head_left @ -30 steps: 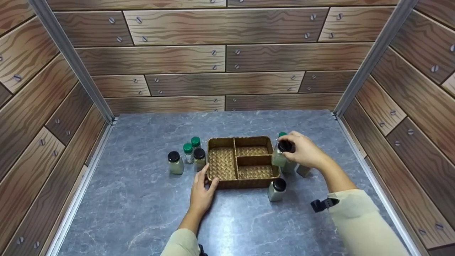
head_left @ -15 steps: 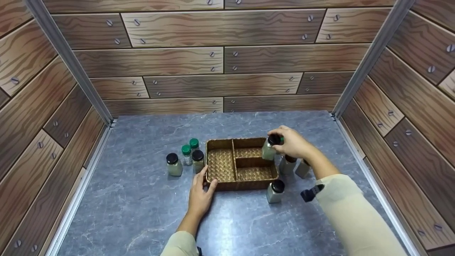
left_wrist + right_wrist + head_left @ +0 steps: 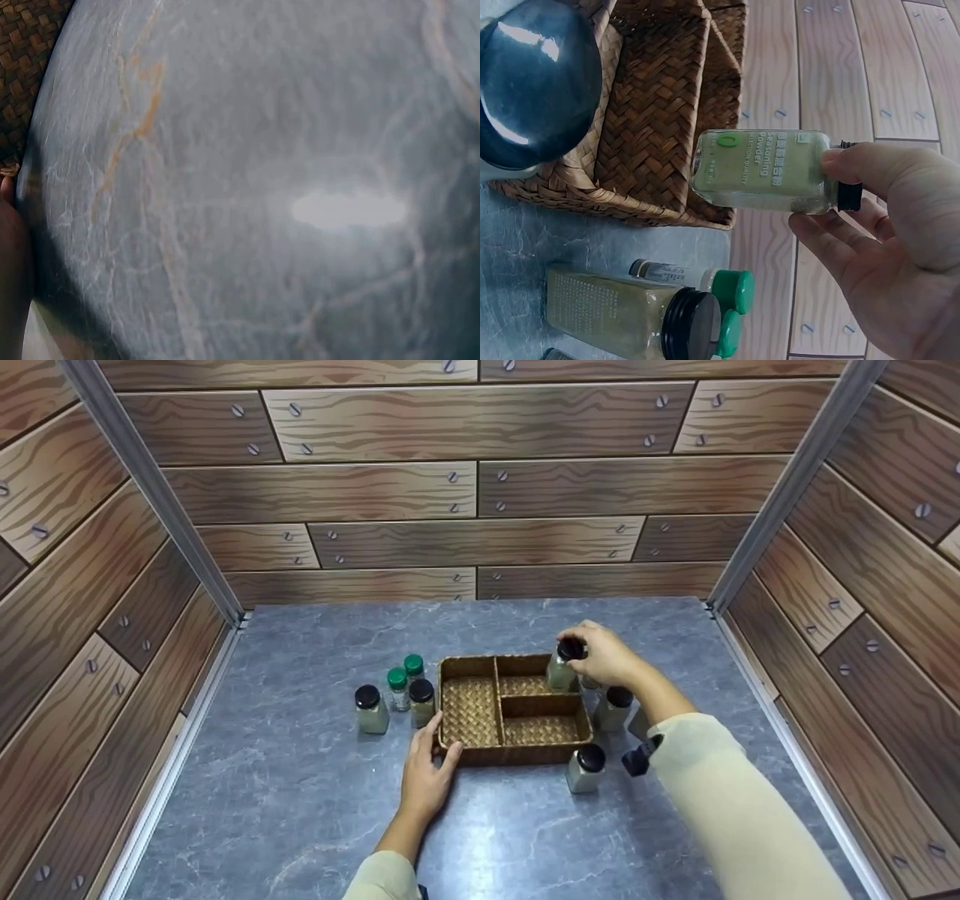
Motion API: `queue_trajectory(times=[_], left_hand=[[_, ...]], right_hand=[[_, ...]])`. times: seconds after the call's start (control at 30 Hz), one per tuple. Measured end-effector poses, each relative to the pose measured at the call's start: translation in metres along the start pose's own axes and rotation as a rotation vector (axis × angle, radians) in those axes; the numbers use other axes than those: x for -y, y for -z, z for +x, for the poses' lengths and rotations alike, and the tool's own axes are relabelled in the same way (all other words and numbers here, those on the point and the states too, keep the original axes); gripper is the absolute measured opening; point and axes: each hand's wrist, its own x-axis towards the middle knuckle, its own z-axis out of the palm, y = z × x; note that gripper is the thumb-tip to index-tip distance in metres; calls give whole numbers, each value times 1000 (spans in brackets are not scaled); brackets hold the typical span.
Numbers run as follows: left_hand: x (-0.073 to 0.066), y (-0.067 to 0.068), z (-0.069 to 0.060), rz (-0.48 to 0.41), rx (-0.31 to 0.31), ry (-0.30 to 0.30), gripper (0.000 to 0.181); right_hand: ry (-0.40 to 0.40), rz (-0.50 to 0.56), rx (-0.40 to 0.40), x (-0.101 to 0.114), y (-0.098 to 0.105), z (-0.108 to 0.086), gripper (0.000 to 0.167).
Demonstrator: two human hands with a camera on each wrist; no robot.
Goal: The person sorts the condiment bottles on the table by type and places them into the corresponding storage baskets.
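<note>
In the right wrist view, my right hand (image 3: 606, 656) pinches a clear seasoning jar (image 3: 761, 169) by its neck and black cap. The jar holds pale green powder and a label reading "Seasoning Powder". In the head view it is upright above the back right compartment of a woven divided basket (image 3: 517, 755). At the basket's front left corner rests my left hand (image 3: 425, 776), fingers along the left side and thumb at the front wall. The left wrist view catches just a bit of the woven wall (image 3: 19, 75) and part of the hand.
Left of the basket stand two black-capped jars (image 3: 371, 712) and two green-capped bottles (image 3: 398, 690). One black-capped jar (image 3: 586, 771) is at the front right corner, another jar (image 3: 613, 711) to the right. Green-capped bottles (image 3: 733, 291) show in the right wrist view.
My right hand has carried the seasoning jar leftward from beyond the basket's right side to over the back right compartment. My left hand has stayed at the corner.
</note>
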Motion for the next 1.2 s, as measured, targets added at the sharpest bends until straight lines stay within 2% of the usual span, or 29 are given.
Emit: queue_trajectory(times=[0.13, 0.4, 0.6, 0.77, 1.2], left_hand=[[0, 0, 0, 4, 3, 4, 66], [1, -1, 2, 13, -9, -19, 64], [2, -1, 2, 9, -3, 2, 64], [2, 0, 1, 10, -5, 3, 64], [1, 0, 2, 15, 8, 11, 64]], right_hand=[[-22, 0, 19, -6, -4, 7, 51], [3, -61, 44, -15, -15, 19, 49], [-34, -77, 74, -22, -24, 24, 48], [-33, -104, 96, -28, -30, 28, 49], [-67, -76, 112, -33, -38, 31, 50]])
